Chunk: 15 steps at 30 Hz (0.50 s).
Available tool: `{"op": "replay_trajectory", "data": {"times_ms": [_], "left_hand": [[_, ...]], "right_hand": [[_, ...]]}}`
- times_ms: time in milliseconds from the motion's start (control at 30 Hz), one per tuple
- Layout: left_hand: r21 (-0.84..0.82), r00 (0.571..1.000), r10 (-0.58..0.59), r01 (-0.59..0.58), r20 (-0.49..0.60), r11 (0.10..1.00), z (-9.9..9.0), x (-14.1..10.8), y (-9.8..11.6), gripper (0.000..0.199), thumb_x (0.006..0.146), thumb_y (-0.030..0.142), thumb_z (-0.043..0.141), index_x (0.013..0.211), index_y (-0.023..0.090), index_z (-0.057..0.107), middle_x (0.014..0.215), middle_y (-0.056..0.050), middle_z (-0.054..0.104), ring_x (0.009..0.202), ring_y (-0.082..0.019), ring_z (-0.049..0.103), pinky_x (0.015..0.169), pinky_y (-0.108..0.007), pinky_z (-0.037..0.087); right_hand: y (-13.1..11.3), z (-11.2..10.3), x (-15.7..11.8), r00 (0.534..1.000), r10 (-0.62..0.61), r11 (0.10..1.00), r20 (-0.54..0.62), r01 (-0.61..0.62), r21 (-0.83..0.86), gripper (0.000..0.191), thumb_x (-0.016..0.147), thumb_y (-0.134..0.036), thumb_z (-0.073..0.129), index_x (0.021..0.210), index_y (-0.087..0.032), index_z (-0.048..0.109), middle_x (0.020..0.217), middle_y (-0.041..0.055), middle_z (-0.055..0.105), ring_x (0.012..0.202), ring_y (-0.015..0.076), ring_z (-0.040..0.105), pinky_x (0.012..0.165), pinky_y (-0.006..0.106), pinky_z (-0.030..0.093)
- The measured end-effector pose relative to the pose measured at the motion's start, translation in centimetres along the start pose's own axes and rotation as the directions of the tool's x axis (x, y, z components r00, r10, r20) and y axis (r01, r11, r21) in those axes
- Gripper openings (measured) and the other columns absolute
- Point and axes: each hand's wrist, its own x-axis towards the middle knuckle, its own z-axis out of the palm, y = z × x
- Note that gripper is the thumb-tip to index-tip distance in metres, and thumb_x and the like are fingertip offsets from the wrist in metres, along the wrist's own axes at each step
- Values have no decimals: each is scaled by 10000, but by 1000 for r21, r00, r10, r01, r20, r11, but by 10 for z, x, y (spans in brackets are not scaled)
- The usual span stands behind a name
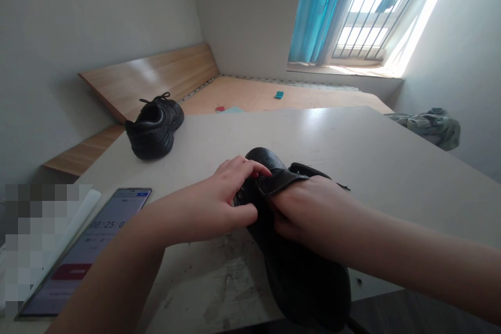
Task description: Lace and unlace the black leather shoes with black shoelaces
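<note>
The black shoe is on the near side of the table, under both hands. The left hand pinches its front part between thumb and fingers. The right hand reaches inside, so I can't tell its fingers' shape.

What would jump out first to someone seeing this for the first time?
Probably the black shoe at the near edge of the table, with the right hand pushed into its opening and the left hand at its front. Next, the bright blue curtain by the barred window, upper right.
</note>
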Motion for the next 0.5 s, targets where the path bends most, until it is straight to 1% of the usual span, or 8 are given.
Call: {"op": "replay_trajectory", "data": {"times_ms": [67,100,200,267,367,400,500], "left_hand": [[1,1000,2,-2,-1,1000,0,0,1,474,814,234,549,1274,320,469,1271,-4,492,1227,-231,448,1028,-353,409],[-1,1000,0,0,-2,1000,0,0,1,477,815,235,547,1277,317,468,1273,-6,493,1227,-232,450,1027,-354,412],[-1,1000,-1,1,-3,1000,0,0,2,490,808,235,547,1285,317,468,1274,-6,500,1213,-235,465,1015,-349,424],[2,1000,-2,2,-2,1000,0,0,2,492,806,234,546,1285,315,469,1271,-6,500,1209,-236,468,1015,-350,422],[0,1000,-9,9,1,1000,0,0,1,486,813,244,548,1286,314,462,1280,-9,484,1213,-231,459,1021,-357,413],[1,1000,-9,9,2,1000,0,0,1,483,815,245,549,1284,316,460,1280,-8,480,1212,-228,456,1022,-359,411],[7,1000,-6,6,3,1000,1,-1,-1,471,814,242,556,1267,327,461,1267,0,477,1204,-223,451,1016,-363,410]], "right_hand": [[3,0,-2,999,24,1000,-33,-23,11,202,854,-227,554,1008,-173,674,931,81,731,812,274,703,657,361,498],[5,0,-3,998,17,1000,-53,-16,18,183,858,-216,545,986,-176,669,917,72,730,805,265,701,651,353,485],[10,0,-4,997,-53,998,-61,55,33,142,846,-189,561,943,-180,664,927,60,728,821,244,693,659,337,458],[13,-1,-6,992,-113,992,-52,116,58,165,838,-152,562,958,-194,668,957,48,729,850,228,688,681,328,452],[16,-5,-9,984,-175,979,-32,177,103,309,836,-111,538,1078,-261,660,1020,12,728,895,211,681,714,322,449],[17,-7,-10,982,-189,975,-15,190,112,330,840,-115,531,1094,-283,657,1029,2,726,896,211,678,714,323,447],[18,-13,-13,970,-239,965,45,232,124,286,856,-133,514,1029,-294,674,1026,-5,711,888,211,665,708,322,432]]}}
